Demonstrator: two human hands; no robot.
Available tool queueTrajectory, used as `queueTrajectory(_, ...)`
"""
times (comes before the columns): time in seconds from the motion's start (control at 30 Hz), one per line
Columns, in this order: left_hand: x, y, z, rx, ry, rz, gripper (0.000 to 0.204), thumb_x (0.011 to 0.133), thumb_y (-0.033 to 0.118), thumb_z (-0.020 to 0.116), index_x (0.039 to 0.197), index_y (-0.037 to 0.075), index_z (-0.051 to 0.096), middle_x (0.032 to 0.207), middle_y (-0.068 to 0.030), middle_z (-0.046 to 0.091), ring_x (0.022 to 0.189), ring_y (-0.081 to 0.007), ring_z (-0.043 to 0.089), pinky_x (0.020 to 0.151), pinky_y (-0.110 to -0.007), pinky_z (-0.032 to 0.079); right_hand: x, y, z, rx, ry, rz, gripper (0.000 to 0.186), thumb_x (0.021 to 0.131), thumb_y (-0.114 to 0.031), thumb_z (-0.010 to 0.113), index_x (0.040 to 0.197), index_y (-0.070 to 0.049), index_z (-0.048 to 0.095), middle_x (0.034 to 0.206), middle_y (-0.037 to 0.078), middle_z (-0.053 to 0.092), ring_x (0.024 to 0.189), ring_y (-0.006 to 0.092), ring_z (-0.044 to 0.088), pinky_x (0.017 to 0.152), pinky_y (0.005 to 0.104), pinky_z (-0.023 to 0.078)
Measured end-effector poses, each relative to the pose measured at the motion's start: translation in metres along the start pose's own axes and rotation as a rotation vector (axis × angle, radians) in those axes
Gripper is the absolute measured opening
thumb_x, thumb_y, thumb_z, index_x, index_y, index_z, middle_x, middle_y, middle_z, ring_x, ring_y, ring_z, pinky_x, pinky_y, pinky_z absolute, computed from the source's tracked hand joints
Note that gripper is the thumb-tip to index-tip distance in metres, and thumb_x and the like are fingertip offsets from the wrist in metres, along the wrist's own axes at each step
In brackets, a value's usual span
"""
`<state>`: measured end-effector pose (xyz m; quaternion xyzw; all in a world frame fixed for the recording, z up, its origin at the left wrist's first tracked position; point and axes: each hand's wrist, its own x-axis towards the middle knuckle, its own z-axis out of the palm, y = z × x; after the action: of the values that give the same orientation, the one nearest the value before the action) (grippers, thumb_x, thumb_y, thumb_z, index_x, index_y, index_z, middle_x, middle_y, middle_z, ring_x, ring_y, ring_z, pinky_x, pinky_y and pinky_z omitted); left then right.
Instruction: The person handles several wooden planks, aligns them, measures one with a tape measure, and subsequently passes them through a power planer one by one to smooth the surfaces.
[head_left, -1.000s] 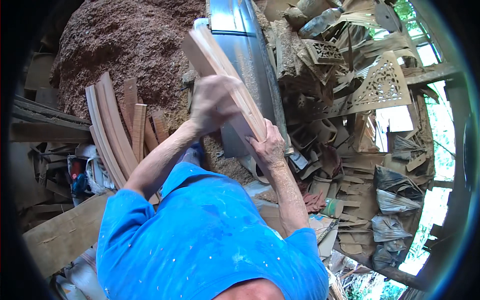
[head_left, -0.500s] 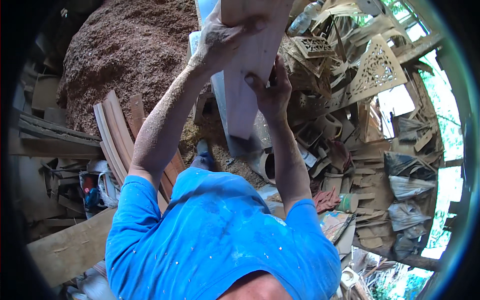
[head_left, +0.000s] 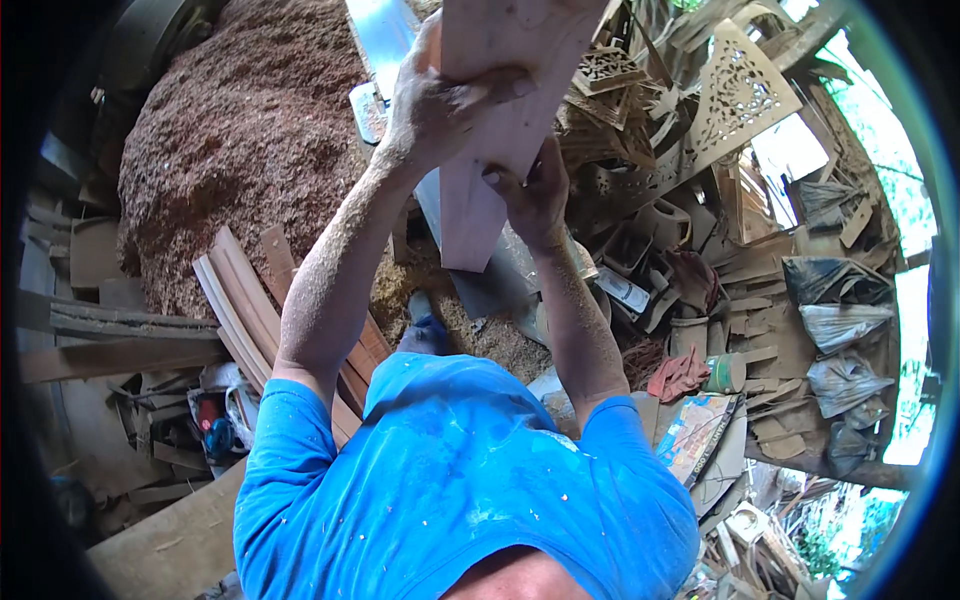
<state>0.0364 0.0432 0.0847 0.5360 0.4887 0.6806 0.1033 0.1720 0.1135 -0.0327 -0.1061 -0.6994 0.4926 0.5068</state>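
A long pale wooden board (head_left: 485,130) rises toward the top edge of the view, over a shiny metal bed (head_left: 372,35). My left hand (head_left: 430,110) grips the board's left side, thumb lying across its face and other fingers mostly hidden. Lower on the right edge, my right hand (head_left: 532,195) holds it too, thumb on the face and fingers curled behind. Sawdust coats both forearms. Below the board's lower end, my shoe (head_left: 425,315) rests on a floor strewn with shavings.
A large reddish sawdust heap (head_left: 230,130) rises at left beside curved wooden strips (head_left: 240,300). Cut fretwork panels (head_left: 740,90) and scrap pile up at right, near dusty bags (head_left: 840,330), a green can (head_left: 722,372) and a red cloth (head_left: 678,375). A wide plank (head_left: 150,530) lies lower left.
From a slanting position over the metal bed, the board has swung more upright toward the top of the view. My left hand has shifted upward along it; my right hand has risen too.
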Motion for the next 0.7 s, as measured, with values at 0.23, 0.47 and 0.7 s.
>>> queueTrajectory(0.23,-0.007,-0.013,-0.001,0.203,-0.060,-0.030,0.048,0.079,0.021,0.082,0.116,-0.002,0.061,0.100,-0.0117,0.069,0.094,-0.0225,0.067,0.085,-0.035,0.054,-0.015,-0.005,0.005,0.209,0.119,-0.018,0.094,0.084,-0.036,0.079,0.149,0.007,0.026,0.121,0.023,0.062,0.102,0.0249,0.067,0.084,0.0372,0.056)
queueTrajectory(0.47,-0.029,-0.039,-0.035,-0.077,0.002,-0.066,0.042,0.094,0.015,0.071,0.130,0.005,0.052,0.120,-0.0082,0.060,0.109,-0.0174,0.060,0.091,-0.033,0.053,-0.019,-0.006,0.012,-0.187,0.129,-0.158,0.098,0.077,-0.035,0.083,0.152,0.004,0.033,0.116,0.027,0.061,0.102,0.0364,0.063,0.085,0.0436,0.053)
queueTrajectory(0.7,-0.030,-0.045,-0.031,-0.403,0.007,-0.110,0.051,0.093,0.023,0.074,0.134,0.003,0.050,0.121,-0.0086,0.061,0.109,-0.0192,0.061,0.093,-0.037,0.054,-0.016,-0.006,0.005,-0.213,0.142,-0.224,0.087,0.079,-0.032,0.081,0.147,0.006,0.042,0.102,0.022,0.063,0.092,0.0337,0.058,0.080,0.0430,0.052)
